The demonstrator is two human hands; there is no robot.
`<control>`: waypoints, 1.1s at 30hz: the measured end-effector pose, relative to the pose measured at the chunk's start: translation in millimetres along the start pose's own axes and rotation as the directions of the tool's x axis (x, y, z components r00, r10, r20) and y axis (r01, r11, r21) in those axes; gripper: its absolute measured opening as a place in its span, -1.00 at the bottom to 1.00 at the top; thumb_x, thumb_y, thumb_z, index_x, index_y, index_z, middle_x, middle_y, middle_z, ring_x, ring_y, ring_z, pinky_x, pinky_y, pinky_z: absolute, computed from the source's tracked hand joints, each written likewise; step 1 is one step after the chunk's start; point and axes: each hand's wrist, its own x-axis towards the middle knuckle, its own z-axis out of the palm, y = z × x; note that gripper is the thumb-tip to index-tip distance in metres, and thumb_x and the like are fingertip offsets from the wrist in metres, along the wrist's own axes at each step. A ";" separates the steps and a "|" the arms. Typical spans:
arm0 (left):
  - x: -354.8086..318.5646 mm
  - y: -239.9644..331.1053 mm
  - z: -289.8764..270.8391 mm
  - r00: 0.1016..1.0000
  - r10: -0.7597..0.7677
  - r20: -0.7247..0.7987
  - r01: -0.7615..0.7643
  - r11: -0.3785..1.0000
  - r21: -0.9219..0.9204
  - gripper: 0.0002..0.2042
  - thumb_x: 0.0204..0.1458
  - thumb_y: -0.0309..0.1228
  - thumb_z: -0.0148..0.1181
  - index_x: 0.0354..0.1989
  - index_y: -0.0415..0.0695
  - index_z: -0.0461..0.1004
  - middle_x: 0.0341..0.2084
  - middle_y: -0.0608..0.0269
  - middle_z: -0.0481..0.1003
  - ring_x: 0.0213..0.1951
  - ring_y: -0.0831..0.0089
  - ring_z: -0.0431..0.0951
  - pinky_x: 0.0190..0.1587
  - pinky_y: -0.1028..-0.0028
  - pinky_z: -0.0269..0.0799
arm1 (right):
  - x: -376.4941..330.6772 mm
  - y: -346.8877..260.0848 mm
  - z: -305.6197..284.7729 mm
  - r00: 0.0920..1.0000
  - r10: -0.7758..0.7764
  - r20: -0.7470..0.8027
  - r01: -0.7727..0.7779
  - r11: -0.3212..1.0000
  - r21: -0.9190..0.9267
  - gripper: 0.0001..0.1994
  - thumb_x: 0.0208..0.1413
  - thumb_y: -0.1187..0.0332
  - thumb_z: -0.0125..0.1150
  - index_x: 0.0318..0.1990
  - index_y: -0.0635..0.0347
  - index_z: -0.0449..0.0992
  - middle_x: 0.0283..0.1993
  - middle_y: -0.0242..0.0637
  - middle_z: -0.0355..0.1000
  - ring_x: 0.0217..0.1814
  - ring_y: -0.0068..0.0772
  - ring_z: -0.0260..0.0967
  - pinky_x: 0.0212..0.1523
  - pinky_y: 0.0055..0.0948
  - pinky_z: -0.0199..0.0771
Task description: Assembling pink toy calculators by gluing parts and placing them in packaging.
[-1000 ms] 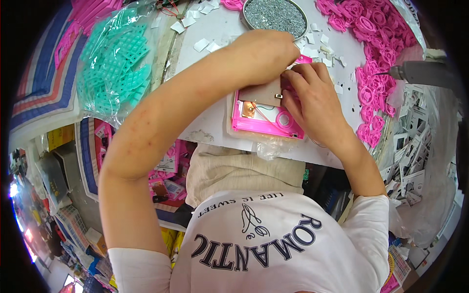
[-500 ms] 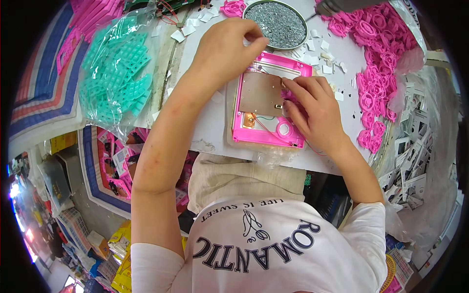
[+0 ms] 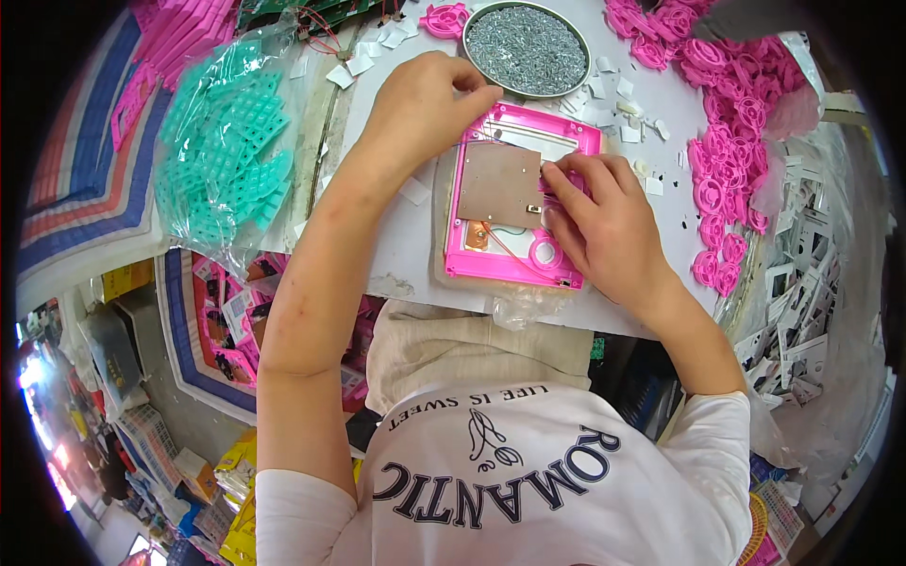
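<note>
Lying flat on the white table (image 3: 396, 255), a pink plastic housing (image 3: 517, 203) carries a matte brown circuit board (image 3: 498, 184). Right hand (image 3: 604, 226) rests on it, fingertips pinched at the board's right edge. Left hand (image 3: 425, 99) curls loosely at its upper left corner; grip cannot be told. Beyond: round metal dish of grey screws (image 3: 526, 47), clear bag of teal lattice parts (image 3: 226, 151), and pink rosette mouldings (image 3: 727, 123).

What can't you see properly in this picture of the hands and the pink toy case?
- Head view: the right edge of the pink case is hidden under the right hand.
- The left hand curls its fingertips under, so whether they pinch anything is hidden.
- The bits in the round tray are too small to tell apart.
- The grey thing at the top edge is cut off and blurred.
</note>
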 end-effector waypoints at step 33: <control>-23.7 40.2 29.0 0.904 0.415 0.104 -0.419 0.807 0.417 -0.94 0.07 -0.45 0.21 -0.30 -0.13 0.54 -0.20 0.23 0.45 -0.04 0.21 0.42 0.04 0.16 0.20 | 22.7 18.6 -3.2 0.979 0.197 -0.048 -0.187 0.969 0.161 -0.91 -0.01 0.37 0.31 -0.40 0.17 0.61 -0.36 -0.26 0.45 -0.23 -0.16 0.36 -0.20 -0.24 0.45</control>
